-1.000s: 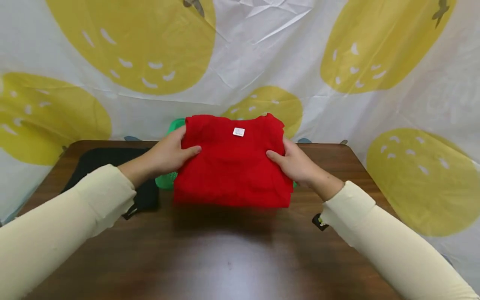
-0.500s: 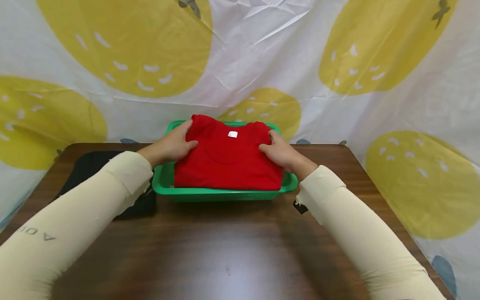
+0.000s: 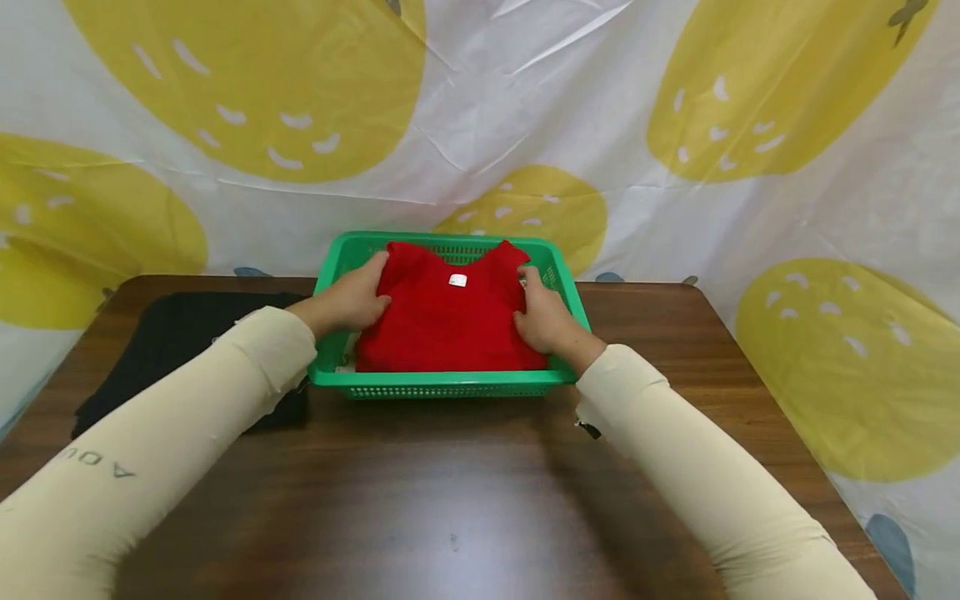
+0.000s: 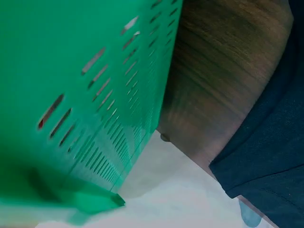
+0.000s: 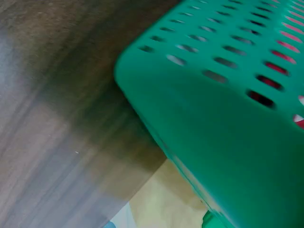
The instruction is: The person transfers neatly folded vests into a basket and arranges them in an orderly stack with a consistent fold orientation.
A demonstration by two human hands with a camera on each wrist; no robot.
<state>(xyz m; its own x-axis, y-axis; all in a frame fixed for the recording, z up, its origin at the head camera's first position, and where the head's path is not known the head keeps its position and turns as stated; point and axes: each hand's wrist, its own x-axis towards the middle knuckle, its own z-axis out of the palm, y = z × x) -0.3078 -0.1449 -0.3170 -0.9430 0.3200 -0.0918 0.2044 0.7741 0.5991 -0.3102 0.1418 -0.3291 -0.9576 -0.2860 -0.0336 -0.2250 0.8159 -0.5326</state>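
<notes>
A folded red shirt (image 3: 450,321) with a small white neck label lies inside a green plastic basket (image 3: 442,384) at the far middle of the table. My left hand (image 3: 352,298) holds the shirt's left edge, thumb on top. My right hand (image 3: 542,317) holds its right edge the same way. Both hands sit inside the basket's rim. The left wrist view shows only the basket's slotted wall (image 4: 85,95) close up, and the right wrist view shows the basket's outer wall (image 5: 228,118) with red showing through the slots; neither hand appears there.
A folded black garment (image 3: 180,342) lies on the brown wooden table (image 3: 450,483) left of the basket, and its dark edge (image 4: 270,156) shows in the left wrist view. A white sheet with big yellow shapes (image 3: 480,108) hangs behind the table.
Both hands have carried the red shirt away from me and lowered it into the green basket. It was held above the table a second ago.
</notes>
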